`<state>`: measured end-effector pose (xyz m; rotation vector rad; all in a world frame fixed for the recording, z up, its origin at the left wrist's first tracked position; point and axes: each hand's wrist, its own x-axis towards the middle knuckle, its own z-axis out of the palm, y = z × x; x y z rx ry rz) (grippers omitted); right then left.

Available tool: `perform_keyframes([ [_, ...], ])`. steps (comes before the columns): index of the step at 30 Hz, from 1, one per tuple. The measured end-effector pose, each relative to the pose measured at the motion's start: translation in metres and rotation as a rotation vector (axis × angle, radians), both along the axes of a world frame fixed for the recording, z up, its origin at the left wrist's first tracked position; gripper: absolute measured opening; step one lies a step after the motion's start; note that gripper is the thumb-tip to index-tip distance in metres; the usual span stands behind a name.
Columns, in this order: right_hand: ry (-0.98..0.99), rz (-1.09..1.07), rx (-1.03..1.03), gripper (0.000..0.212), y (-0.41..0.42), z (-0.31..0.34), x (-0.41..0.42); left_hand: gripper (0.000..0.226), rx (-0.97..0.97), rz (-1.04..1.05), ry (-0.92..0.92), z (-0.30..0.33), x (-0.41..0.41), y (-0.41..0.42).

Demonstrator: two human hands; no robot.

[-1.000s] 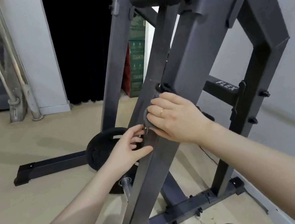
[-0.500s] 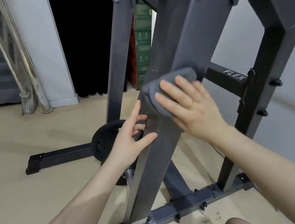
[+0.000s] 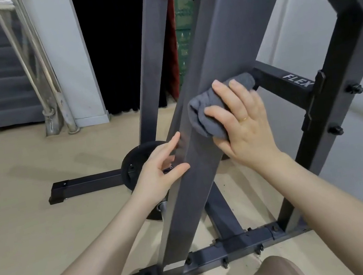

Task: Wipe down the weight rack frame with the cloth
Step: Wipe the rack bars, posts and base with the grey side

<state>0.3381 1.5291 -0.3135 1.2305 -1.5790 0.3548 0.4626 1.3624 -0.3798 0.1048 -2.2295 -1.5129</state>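
while right hand (image 3: 244,124) presses cloth (image 3: 209,111) flat on frame (image 3: 207,65), left hand (image 3: 157,170) open, fingertips hidden behind

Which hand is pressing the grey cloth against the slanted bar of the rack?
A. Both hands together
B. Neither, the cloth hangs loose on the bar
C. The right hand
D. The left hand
C. The right hand lies flat over the cloth and presses it on the bar, while the left hand only touches the bar's edge lower down, with no cloth in it.
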Motion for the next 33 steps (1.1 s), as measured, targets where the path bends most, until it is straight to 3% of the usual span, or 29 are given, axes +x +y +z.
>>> perform_keyframes([
  [3, -0.023, 0.034, -0.087, 0.032, -0.013, -0.008, 0.002, 0.069, 0.015, 0.012, 0.027, -0.006, 0.000, 0.001],
  [7, 0.006, -0.007, 0.067, 0.037, -0.010, -0.075, 0.009, 0.063, 0.012, -0.019, 0.041, -0.012, -0.001, -0.003],
  [10, 0.054, -0.011, 0.112, 0.044, -0.008, -0.057, 0.010, 0.064, 0.029, -0.018, 0.036, -0.011, -0.001, -0.003],
  [14, -0.002, 0.006, 0.002, 0.049, -0.018, -0.029, 0.008, 0.070, 0.055, -0.022, 0.014, -0.008, 0.000, -0.004],
  [17, -0.067, -0.020, -0.058, 0.049, -0.025, -0.074, 0.013, 0.067, 0.104, -0.058, 0.008, -0.006, 0.001, -0.006],
  [20, -0.088, -0.053, 0.038, 0.045, -0.024, -0.109, 0.023, 0.062, 0.159, -0.131, 0.000, 0.000, 0.003, -0.010],
  [24, 0.036, -0.014, 0.121, 0.037, -0.020, -0.063, 0.018, 0.064, 0.075, -0.192, -0.040, 0.000, 0.002, -0.016],
  [27, 0.038, 0.003, 0.059, 0.039, -0.021, -0.047, 0.013, 0.071, 0.017, -0.176, -0.074, -0.006, 0.002, -0.015],
  [30, -0.030, -0.025, -0.028, 0.044, -0.030, -0.085, 0.015, 0.072, -0.041, -0.188, -0.074, -0.016, -0.001, -0.021],
  [33, -0.083, -0.066, 0.027, 0.042, -0.029, -0.120, 0.021, 0.073, 0.012, -0.128, -0.108, -0.033, -0.001, -0.031],
])
